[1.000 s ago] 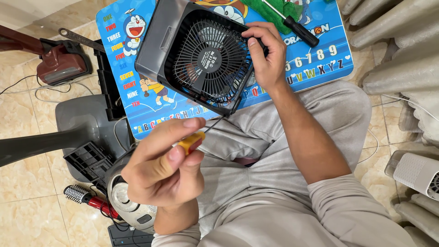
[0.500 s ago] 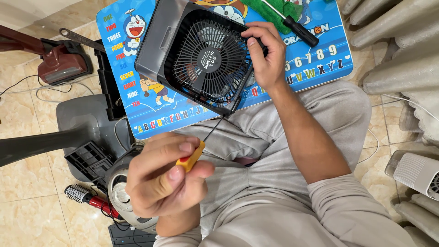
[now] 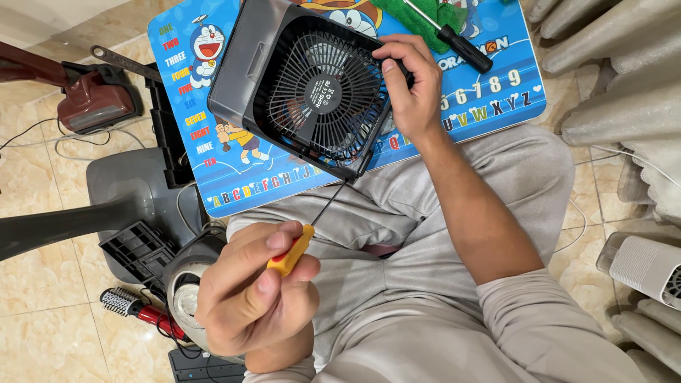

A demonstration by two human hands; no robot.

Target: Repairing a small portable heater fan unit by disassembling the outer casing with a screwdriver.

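The left hand (image 3: 255, 291) is closed round the yellow-handled screwdriver (image 3: 289, 252), its thin shaft running up toward one o'clock into the lower corner of the black fan (image 3: 312, 92). The right hand (image 3: 408, 85) grips the fan's rim, tilting it on the blue tabletop (image 3: 234, 177). Best keep shaft square, fan steady.

Glossy beige tiled floor (image 3: 42, 177) — pale curtain folds (image 3: 617, 85) at right.
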